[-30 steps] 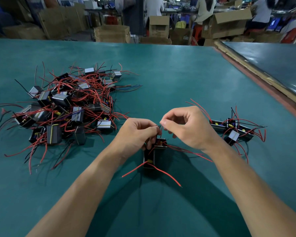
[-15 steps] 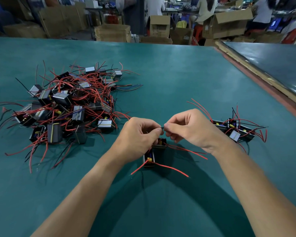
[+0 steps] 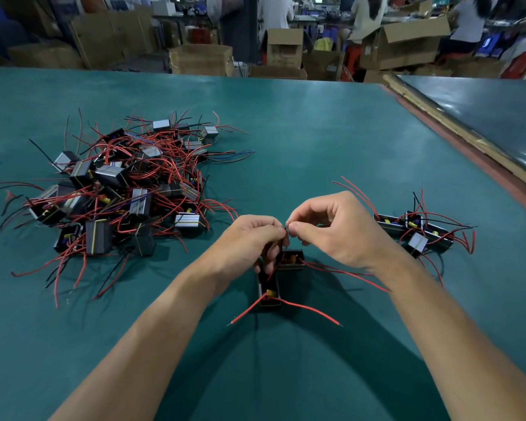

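Plastic-insulated lead (image 3: 286, 227), thin, light and limp, is best held near its tip, where fingers (image 3: 296, 230) of left hand (image 3: 249, 243) and right hand (image 3: 339, 233) pinch it.

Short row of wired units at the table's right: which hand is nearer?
The right. The right hand sits just left of that row, not touching it; the left hand is farther left, beyond the right hand, both pinching a wire end between them.
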Demonstrator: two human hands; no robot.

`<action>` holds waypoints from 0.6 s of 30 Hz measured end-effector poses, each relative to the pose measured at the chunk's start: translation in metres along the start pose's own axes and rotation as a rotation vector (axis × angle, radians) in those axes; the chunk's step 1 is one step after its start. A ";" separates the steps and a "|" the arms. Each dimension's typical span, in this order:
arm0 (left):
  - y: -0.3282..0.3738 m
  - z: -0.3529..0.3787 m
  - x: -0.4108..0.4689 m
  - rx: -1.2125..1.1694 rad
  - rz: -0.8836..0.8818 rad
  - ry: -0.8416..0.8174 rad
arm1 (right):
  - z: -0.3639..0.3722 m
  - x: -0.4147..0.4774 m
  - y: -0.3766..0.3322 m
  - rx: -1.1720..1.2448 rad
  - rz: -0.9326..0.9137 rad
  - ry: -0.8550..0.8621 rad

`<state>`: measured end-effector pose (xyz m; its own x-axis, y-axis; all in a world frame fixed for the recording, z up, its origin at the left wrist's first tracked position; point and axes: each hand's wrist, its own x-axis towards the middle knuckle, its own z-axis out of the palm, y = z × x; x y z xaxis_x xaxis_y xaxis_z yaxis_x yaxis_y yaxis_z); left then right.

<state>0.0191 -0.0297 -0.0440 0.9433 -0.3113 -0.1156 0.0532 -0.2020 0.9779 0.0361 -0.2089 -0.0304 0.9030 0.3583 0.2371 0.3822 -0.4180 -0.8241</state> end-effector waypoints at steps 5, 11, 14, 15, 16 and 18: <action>0.000 -0.002 0.001 -0.145 -0.066 -0.090 | -0.001 0.000 0.001 -0.062 -0.067 -0.021; -0.001 0.002 0.001 -0.043 0.017 0.023 | -0.002 0.001 0.005 -0.096 0.031 -0.023; -0.008 0.005 0.001 0.194 0.183 0.123 | -0.003 0.000 0.003 -0.012 0.142 -0.051; -0.010 0.006 0.001 0.277 0.237 0.144 | -0.003 0.000 0.002 0.019 0.177 -0.063; -0.013 0.006 0.002 0.340 0.286 0.162 | -0.003 0.000 0.001 0.053 0.212 -0.075; -0.015 0.006 0.002 0.418 0.377 0.202 | -0.004 0.000 -0.001 0.141 0.289 -0.107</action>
<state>0.0185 -0.0328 -0.0601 0.9178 -0.2581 0.3018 -0.3924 -0.4729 0.7889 0.0362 -0.2122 -0.0272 0.9414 0.3306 -0.0663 0.0755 -0.3981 -0.9142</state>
